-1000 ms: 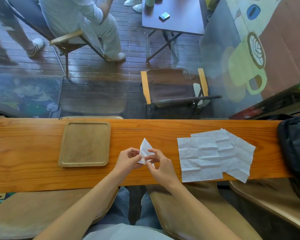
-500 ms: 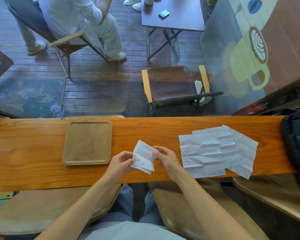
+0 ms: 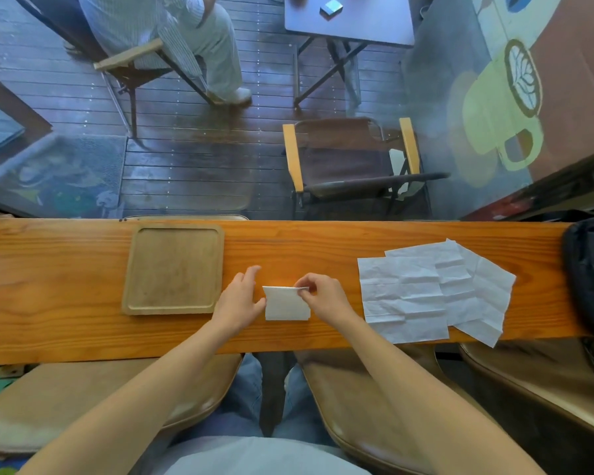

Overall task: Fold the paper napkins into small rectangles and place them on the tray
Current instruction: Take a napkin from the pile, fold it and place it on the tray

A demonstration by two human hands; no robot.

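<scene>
A small folded white napkin (image 3: 285, 303) lies flat on the wooden counter (image 3: 66, 323) between my hands. My right hand (image 3: 323, 296) pinches its top right corner. My left hand (image 3: 239, 298) rests at the napkin's left edge, thumb touching it and fingers spread. A square wooden tray (image 3: 174, 270) sits just left of my left hand, with nothing on it. A loose pile of unfolded white napkins (image 3: 432, 289) lies on the counter to the right.
A dark bag (image 3: 590, 272) sits at the counter's right end. Brown stool seats (image 3: 354, 402) stand below the counter's near edge. Beyond the glass are chairs, a small table and a seated person.
The napkin was held up in both hands; it now lies flat on the counter as a small rectangle. My left hand has opened beside it.
</scene>
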